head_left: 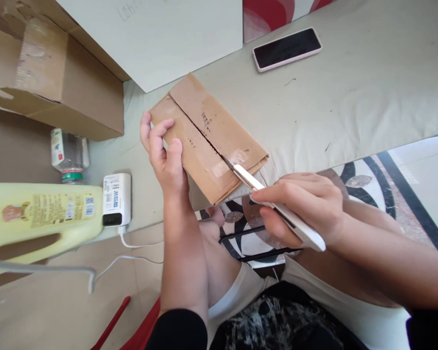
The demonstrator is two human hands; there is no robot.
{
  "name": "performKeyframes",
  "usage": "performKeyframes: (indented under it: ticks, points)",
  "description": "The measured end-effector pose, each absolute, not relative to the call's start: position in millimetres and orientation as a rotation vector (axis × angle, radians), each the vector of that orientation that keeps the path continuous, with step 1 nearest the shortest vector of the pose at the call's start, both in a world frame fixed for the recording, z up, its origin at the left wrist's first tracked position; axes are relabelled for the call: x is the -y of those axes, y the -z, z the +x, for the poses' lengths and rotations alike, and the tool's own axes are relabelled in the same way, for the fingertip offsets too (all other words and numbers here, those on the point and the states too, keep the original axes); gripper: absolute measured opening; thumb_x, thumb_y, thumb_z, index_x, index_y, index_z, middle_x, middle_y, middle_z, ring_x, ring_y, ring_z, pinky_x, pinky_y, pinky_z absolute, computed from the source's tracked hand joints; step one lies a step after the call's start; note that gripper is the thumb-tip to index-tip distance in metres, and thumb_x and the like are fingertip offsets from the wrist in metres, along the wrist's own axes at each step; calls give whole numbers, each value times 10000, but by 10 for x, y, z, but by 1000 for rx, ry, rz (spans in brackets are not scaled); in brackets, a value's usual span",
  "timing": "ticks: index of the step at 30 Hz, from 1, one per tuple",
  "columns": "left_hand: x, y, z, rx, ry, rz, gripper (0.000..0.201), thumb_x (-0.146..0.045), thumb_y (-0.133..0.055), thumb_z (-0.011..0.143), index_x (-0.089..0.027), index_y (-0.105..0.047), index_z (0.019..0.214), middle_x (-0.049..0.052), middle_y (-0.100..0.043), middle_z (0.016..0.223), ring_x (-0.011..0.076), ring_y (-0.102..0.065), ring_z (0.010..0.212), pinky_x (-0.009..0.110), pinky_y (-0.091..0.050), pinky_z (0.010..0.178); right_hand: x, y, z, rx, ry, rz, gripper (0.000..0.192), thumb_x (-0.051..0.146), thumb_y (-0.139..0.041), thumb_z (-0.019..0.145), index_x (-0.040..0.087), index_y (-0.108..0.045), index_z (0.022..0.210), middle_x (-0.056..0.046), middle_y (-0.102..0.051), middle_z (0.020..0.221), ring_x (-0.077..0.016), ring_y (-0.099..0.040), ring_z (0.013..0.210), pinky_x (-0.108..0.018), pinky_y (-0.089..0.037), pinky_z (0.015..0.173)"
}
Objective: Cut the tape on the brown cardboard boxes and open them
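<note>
A flattish brown cardboard box (219, 121) with worn tape lies at a slant by the edge of the cloth-covered surface. My left hand (166, 150) grips its left end, thumb and fingers curled over the cardboard. In my right hand (302, 204) is a white utility knife (277, 206), my fingers wrapped round its handle. Its blade meets the box's long seam near the right end, over a piece of clear tape (239, 156). A dark slit runs along that seam from the blade toward the far left corner. The blade's tip is hard to make out.
A phone (287, 48) lies at the back. On the left are a large open carton (91, 87), a clear bottle (70, 153), a yellow jug (76, 214) and a white power bank (117, 199) with a cable (138, 246). A white board (182, 39) stands behind the box.
</note>
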State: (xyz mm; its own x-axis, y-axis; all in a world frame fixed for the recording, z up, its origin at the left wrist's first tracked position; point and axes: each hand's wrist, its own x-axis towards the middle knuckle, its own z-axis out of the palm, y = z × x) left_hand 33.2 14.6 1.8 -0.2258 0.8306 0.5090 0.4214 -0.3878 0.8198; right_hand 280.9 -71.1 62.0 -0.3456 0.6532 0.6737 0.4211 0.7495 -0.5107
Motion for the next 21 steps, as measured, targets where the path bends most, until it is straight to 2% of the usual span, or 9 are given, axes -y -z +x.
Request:
performKeyframes:
  ticks: [3,7,10,13,21]
  points:
    - [-160,-12,318,-1490,-1640,1714,447,-649,-599,829,-300,-653,1102,17,-401,1563,287,-204,1577,482,-221,1292,717,-631,2823,1985,-359,-839,167,96,-558,808,236,-590,895,42,-623,574,-99,-554,458,-234,-463,462]
    - [-181,-8,317,-1492,-1654,1753,544,-686,-593,814,-228,-660,1099,103,-410,1530,302,-233,1552,490,-219,1286,731,-681,2868,1972,-456,-878,146,113,-562,820,239,-588,889,48,-617,546,-93,-550,441,-215,-459,448]
    - [-194,-4,319,-1496,-1666,1767,550,-645,-589,816,-180,-663,1102,153,-403,1525,303,-259,1536,479,-218,1285,736,-725,2903,1933,-498,-889,146,110,-543,812,236,-586,869,57,-579,501,-83,-504,409,-206,-427,423]
    - [-207,2,313,-1499,-1676,1768,499,-573,-581,810,-175,-670,1098,157,-403,1535,294,-279,1526,474,-247,1271,736,-749,2929,1910,-506,-915,160,94,-537,795,238,-584,847,62,-570,494,-81,-478,397,-208,-423,425]
    - [-178,-84,401,-1491,-1669,1683,394,-484,-587,816,-195,-663,1073,141,-416,1544,266,-282,1521,430,-225,1280,731,-686,2887,1857,-573,-883,151,84,-554,776,206,-614,839,54,-614,521,-69,-535,426,-177,-449,439]
